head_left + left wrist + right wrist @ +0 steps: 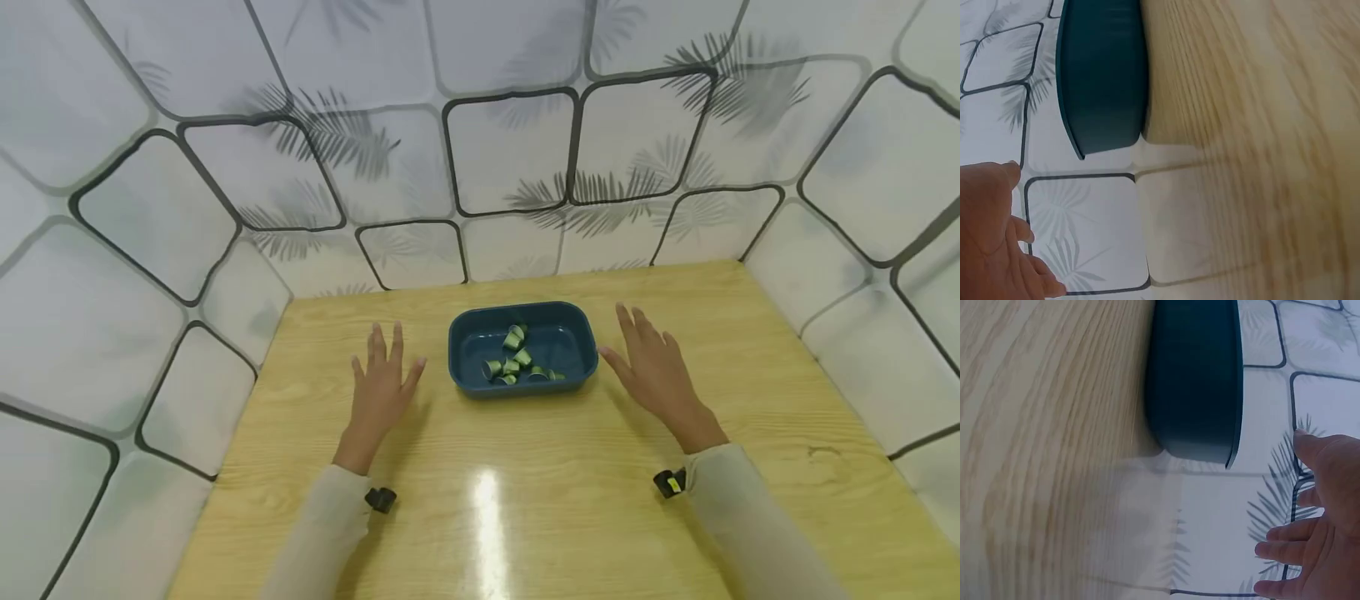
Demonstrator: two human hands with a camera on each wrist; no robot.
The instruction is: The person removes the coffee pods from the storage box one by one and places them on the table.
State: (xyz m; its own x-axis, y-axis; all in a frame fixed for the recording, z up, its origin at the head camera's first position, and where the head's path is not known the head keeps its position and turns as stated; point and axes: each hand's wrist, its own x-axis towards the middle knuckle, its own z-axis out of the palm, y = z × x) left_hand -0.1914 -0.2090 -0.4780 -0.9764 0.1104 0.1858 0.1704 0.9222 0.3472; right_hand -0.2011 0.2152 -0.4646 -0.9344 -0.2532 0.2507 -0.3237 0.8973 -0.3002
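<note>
Head view: I look down on a pale wooden table [570,500], where a dark blue tray [573,342] sits toward the far side, between two hands. Several small green capsules [522,357] lie jumbled inside it, mostly in its middle and near part. Left of the tray and apart from it, the left hand [378,396] has its fingers spread, the grip wide. The right hand [660,375] is wide too, its thumb just beside the tray's right end. Behind, a wall [510,154] shows dark-outlined blocks and palm fronds.

Left wrist view: I see the tray's outer side, with a gap between it and the loosely extended fingers.

Right wrist view: I see the tray's other end, thumb and fingers extended, apart from it.
</note>
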